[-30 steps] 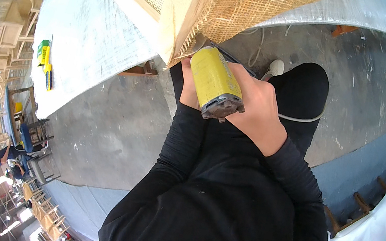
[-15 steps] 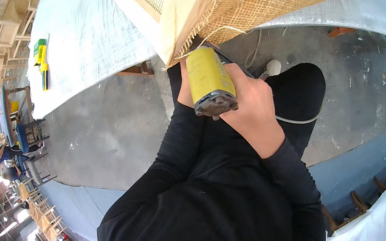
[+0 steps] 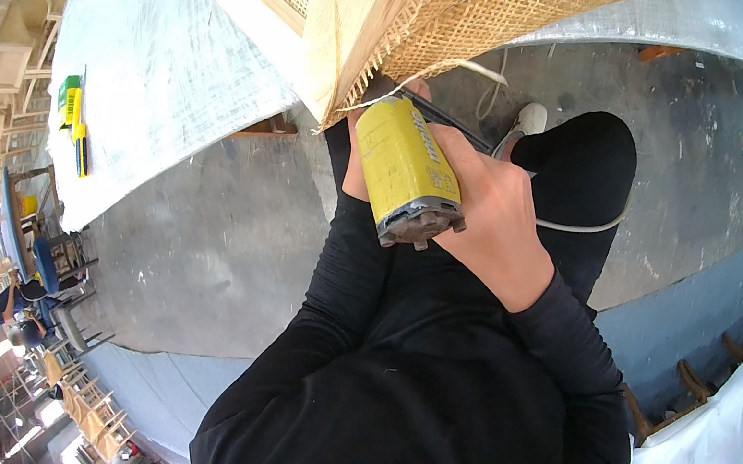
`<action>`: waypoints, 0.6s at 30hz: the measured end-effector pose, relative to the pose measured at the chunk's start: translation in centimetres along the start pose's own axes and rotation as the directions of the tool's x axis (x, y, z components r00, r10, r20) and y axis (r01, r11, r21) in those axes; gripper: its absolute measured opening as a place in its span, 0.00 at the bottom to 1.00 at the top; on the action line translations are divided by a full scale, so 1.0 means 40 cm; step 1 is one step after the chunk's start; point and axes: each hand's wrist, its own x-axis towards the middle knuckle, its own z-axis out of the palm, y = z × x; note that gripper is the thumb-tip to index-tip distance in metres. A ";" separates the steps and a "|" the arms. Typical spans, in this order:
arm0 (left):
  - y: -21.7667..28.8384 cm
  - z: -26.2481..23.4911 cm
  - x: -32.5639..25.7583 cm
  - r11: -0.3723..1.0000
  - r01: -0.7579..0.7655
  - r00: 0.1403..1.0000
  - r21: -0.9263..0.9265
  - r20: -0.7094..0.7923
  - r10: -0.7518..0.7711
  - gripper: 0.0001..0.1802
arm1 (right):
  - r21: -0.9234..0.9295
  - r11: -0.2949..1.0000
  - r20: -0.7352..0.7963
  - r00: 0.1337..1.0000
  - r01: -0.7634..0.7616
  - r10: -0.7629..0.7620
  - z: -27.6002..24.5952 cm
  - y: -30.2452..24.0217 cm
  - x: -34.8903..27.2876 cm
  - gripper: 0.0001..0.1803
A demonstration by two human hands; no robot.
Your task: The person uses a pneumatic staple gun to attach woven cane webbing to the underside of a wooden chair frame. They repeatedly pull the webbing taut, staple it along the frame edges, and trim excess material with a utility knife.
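My right hand (image 3: 497, 208) is wrapped round a yellow pneumatic staple gun (image 3: 406, 165) with a black end cap. Its nose points away from me, in under the corner of a pale wooden furniture frame (image 3: 351, 25). Woven cane webbing (image 3: 503, 15) with a frayed edge covers the side of that frame, and a loose cane strand (image 3: 441, 66) crosses just above the gun. My left hand (image 3: 358, 172) is behind the gun, close under the frame's corner. Most of its fingers are hidden by the gun and the webbing, so its grip does not show.
The frame rests on a table with a whitish cover (image 3: 176, 55). On its left side lie a green-and-yellow box (image 3: 70, 100) and a yellow-and-black handled tool (image 3: 79, 142). A pale hose (image 3: 576, 229) passes by my knee. Wooden chairs and people are at far left.
The staple gun and my right hand have shifted slightly toward me and to the right. The loose strand's end now stands out further right, over the floor.
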 end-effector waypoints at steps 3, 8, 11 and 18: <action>-0.003 0.016 -0.006 0.999 -0.026 1.000 0.038 -0.012 0.027 0.44 | -0.035 0.999 0.018 1.000 -0.021 0.022 0.009 0.000 -0.003 0.27; 0.005 -0.001 -0.016 0.982 -0.096 0.993 0.164 0.088 0.083 0.44 | 0.014 1.000 -0.002 1.000 0.026 -0.026 0.015 0.011 -0.003 0.29; 0.002 -0.006 -0.016 0.965 -0.139 0.985 0.221 0.131 0.112 0.43 | -0.011 0.999 0.009 0.999 0.049 -0.049 0.016 0.013 -0.015 0.31; -0.010 -0.011 -0.026 0.901 -0.273 0.953 0.338 0.223 0.206 0.43 | -0.034 0.996 -0.031 0.996 0.080 -0.081 0.027 0.020 -0.015 0.31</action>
